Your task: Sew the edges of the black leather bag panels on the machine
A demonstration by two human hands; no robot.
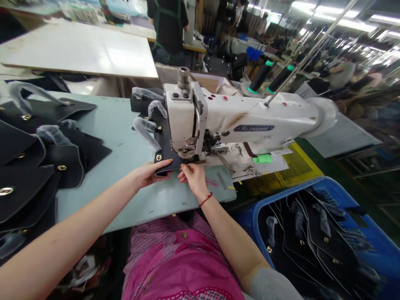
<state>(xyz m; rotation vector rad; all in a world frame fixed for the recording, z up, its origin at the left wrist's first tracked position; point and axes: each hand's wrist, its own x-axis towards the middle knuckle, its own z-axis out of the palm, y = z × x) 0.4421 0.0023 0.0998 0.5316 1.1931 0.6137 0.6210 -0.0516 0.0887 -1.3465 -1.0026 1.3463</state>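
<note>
A black leather-like bag panel [173,161] with a gold metal fitting lies under the needle area of a white sewing machine [185,121]. My left hand [153,172] grips the panel's near left edge, thumb on top and fingers beneath. At the panel's near right edge, close to the presser foot, my right hand [194,178] has thumb and forefinger pinched on it. Plastic-wrapped handles [146,132] show on black pieces left of the machine head. A pink looped object [212,182] lies on the table just right of my right hand.
Black bag pieces [64,164] with gold fittings are piled on the left of the pale green table [125,216]. A blue crate [261,208] holding more pieces stands at lower right, near a yellow crate [301,166]. Behind are a white board [93,46] and a person [168,25].
</note>
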